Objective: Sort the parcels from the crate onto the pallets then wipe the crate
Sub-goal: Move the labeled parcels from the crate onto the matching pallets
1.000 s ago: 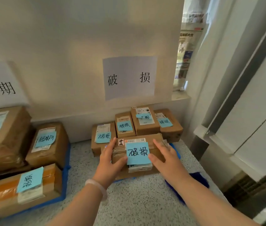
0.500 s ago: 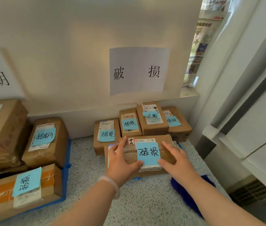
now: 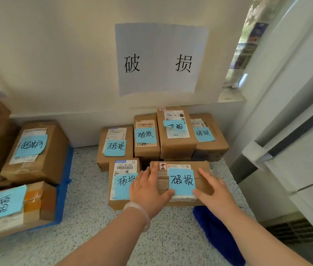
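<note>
Both hands rest on 1 brown parcel in the lower middle of the frame, at the front of the group stacked below the paper sign on the wall. The left hand lies over the parcel's left end, fingers spread flat on top and the thumb hooked along the near edge; the right hand mirrors it on the right end, fingers laid wide across the top. Neither hand is curled under the box, so this reads as pressing or steadying rather than lifting. The parcel's long axis runs left to right across the frame, roughly parallel to the wall, with its blue note facing up and reading upright toward the camera. Its left end sits touching, or just beside, a second front parcel, which the left hand partly covers. Behind them stand 4 more parcels against the wall, each with a blue note. The held parcel lies straight ahead of both hands, equally near to each, so any push would go away from the camera toward that back row. It seems to be at its place (the blue pallet beneath is mostly hidden here), so letting go looks like the next step. A dark blue cloth lies on the speckled floor near the right forearm. Another group of parcels sits at the left of the frame.
</note>
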